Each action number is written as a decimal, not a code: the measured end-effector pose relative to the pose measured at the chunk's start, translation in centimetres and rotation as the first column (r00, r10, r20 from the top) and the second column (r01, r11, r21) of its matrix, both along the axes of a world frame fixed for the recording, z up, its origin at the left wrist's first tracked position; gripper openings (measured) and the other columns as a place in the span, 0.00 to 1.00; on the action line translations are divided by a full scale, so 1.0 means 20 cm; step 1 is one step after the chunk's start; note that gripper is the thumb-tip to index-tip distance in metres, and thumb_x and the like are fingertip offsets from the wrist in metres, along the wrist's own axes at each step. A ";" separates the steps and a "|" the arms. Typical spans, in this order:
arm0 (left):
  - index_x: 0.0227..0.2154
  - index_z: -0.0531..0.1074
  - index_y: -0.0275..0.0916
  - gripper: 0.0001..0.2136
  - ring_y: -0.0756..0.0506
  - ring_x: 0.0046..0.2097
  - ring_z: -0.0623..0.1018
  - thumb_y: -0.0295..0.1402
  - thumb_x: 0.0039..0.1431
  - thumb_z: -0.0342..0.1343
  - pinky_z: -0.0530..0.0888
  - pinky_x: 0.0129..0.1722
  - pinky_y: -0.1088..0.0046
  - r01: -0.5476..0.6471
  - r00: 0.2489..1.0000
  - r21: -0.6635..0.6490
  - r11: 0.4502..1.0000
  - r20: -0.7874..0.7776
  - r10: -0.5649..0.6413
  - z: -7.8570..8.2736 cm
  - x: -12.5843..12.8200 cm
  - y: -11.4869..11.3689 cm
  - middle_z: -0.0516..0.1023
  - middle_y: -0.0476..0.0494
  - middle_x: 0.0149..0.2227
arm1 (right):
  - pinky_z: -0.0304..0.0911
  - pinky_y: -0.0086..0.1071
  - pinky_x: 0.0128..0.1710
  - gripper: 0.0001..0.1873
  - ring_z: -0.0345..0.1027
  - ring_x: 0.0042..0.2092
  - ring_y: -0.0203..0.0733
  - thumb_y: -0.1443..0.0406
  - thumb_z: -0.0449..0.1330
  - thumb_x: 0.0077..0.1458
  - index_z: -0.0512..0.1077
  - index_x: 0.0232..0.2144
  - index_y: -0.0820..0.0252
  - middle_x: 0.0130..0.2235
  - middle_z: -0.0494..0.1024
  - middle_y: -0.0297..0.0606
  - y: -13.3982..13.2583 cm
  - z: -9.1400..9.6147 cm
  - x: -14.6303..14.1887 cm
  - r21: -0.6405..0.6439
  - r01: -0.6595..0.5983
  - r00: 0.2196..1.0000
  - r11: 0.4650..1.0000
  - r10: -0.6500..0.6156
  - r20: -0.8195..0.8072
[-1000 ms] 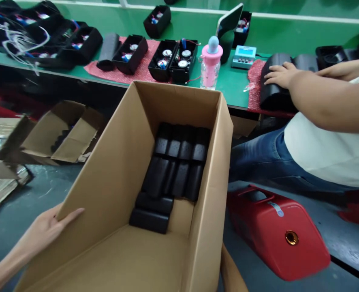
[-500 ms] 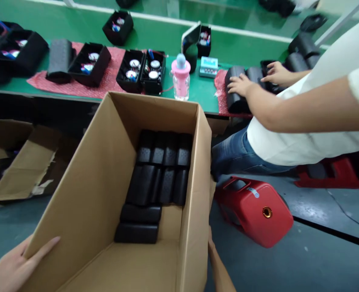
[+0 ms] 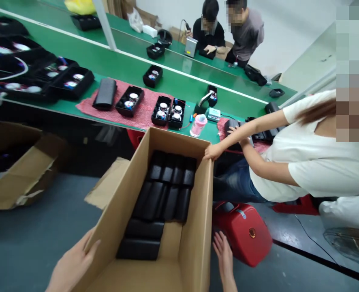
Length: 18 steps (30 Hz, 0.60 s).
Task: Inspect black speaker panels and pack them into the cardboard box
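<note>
An open brown cardboard box (image 3: 123,194) is seen on the near floor, pressed between two hands. The left hand (image 3: 73,263) is spread flat on its left wall, and the right hand (image 3: 223,253) is laid open by its right wall. Black plastic casings (image 3: 164,194) are stacked inside. The far right corner is touched by a co-worker's hand (image 3: 212,151). A red plastic case (image 3: 246,233) lies just right.

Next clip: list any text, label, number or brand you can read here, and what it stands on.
No text here can be read.
Sticker on the red case: too small to read.
Meter display on the green bench: blurred.
Box: no print shows on its visible walls.
</note>
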State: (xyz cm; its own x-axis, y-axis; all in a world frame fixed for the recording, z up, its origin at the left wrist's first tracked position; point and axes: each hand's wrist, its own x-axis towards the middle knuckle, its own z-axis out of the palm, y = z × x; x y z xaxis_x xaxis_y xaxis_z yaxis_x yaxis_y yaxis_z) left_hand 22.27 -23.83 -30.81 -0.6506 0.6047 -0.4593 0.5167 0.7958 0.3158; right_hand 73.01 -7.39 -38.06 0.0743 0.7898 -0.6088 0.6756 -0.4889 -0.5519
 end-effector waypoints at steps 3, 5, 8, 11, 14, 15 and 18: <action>0.65 0.69 0.37 0.27 0.32 0.54 0.84 0.41 0.71 0.41 0.77 0.49 0.64 0.042 0.995 -0.098 0.994 0.090 -0.033 0.02 0.00 0.01 0.83 0.38 0.56 | 0.69 0.46 0.63 0.49 0.58 0.71 0.49 0.35 0.27 0.65 0.45 0.76 0.56 0.71 0.63 0.47 -0.04 0.17 -0.13 0.032 0.090 0.971 0.995 -0.080 -0.224; 0.67 0.66 0.36 0.27 0.33 0.57 0.82 0.38 0.72 0.39 0.76 0.53 0.63 0.082 0.994 -0.113 0.990 0.088 -0.072 0.03 0.01 0.03 0.80 0.36 0.60 | 0.65 0.47 0.66 0.53 0.60 0.70 0.54 0.34 0.50 0.61 0.49 0.75 0.58 0.71 0.62 0.47 -0.07 0.28 -0.28 0.048 0.060 0.947 0.997 -0.042 -0.318; 0.70 0.64 0.40 0.26 0.36 0.57 0.82 0.36 0.73 0.39 0.76 0.55 0.64 0.141 0.985 -0.112 0.984 0.120 -0.128 0.06 0.04 0.08 0.81 0.37 0.59 | 0.60 0.53 0.68 0.56 0.66 0.66 0.64 0.39 0.64 0.51 0.59 0.71 0.65 0.65 0.71 0.54 -0.10 0.41 -0.50 0.103 0.013 0.991 0.995 0.001 -0.137; 0.70 0.63 0.46 0.26 0.39 0.54 0.84 0.32 0.72 0.44 0.76 0.54 0.66 0.118 0.983 -0.087 0.989 0.154 -0.103 0.11 0.08 0.09 0.85 0.41 0.54 | 0.66 0.61 0.61 0.45 0.73 0.58 0.69 0.40 0.62 0.57 0.70 0.63 0.68 0.55 0.79 0.58 0.04 0.56 -0.58 0.107 -0.002 0.999 0.994 -0.001 0.032; 0.71 0.62 0.50 0.28 0.39 0.53 0.84 0.29 0.70 0.47 0.76 0.54 0.65 0.078 0.978 -0.037 0.996 0.196 -0.069 0.18 0.16 0.04 0.85 0.42 0.53 | 0.72 0.52 0.56 0.26 0.76 0.54 0.54 0.47 0.63 0.65 0.75 0.56 0.57 0.52 0.80 0.47 0.52 0.77 -0.64 0.105 -0.114 0.993 0.988 0.112 0.030; 0.71 0.62 0.51 0.28 0.39 0.54 0.84 0.28 0.70 0.48 0.76 0.54 0.65 0.064 0.975 -0.018 0.998 0.212 -0.058 0.20 0.20 0.00 0.85 0.42 0.54 | 0.73 0.50 0.55 0.23 0.75 0.54 0.51 0.49 0.62 0.67 0.76 0.54 0.57 0.53 0.80 0.46 0.75 0.85 -0.68 0.112 -0.158 0.987 0.981 0.156 0.030; 0.71 0.61 0.52 0.30 0.39 0.55 0.83 0.25 0.68 0.48 0.77 0.55 0.65 0.019 0.963 0.034 0.999 0.268 -0.027 0.26 0.35 -0.13 0.82 0.43 0.58 | 0.76 0.47 0.51 0.19 0.77 0.50 0.47 0.49 0.58 0.71 0.79 0.47 0.57 0.47 0.82 0.44 1.43 1.04 -0.88 0.106 -0.289 0.957 0.951 0.286 0.048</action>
